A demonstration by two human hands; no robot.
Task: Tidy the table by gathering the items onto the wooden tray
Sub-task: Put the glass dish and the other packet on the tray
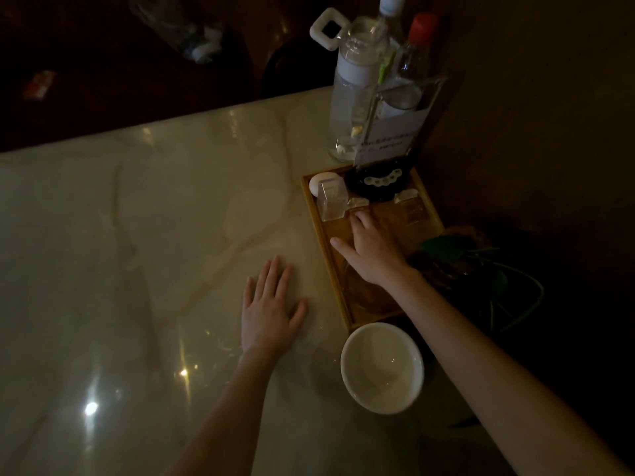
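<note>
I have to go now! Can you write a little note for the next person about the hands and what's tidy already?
Left hand: flat on the glossy pale marble table, empty.
Right hand: open, resting inside the rectangular wooden tray, holding nothing.
Done: clear plastic box, small white oval thing and round black dish sit at the tray's far end.
Left: round white ceramic bowl sits on the table by the tray's near end.
</note>
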